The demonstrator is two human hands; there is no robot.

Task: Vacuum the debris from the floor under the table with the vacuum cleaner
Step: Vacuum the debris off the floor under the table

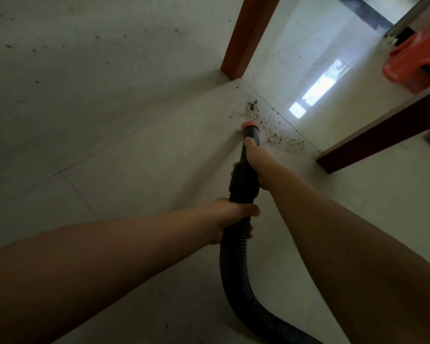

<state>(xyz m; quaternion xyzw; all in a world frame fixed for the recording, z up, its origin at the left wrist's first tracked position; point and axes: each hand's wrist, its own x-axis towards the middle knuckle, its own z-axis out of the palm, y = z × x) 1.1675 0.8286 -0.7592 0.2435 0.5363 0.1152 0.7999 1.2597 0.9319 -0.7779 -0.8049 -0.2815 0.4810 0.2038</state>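
Gripping item: vacuum wand, right hand wrapped near the orange nozzle; left hand clasping the ribbed hose. Debris: scattered on the floor just beyond the nozzle, between two table legs. Risks, judged: hasty sweep scattering crumbs sideways; nozzle knocking a leg; hose kinking.

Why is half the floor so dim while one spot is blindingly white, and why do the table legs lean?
Head view: the bright patch is a window's glare reflected off the glossy floor, washing out detail there; the left side lies in shade. The wide-angle lens tilts the table leg. The debris by the orange nozzle tip looks soft and grainy.
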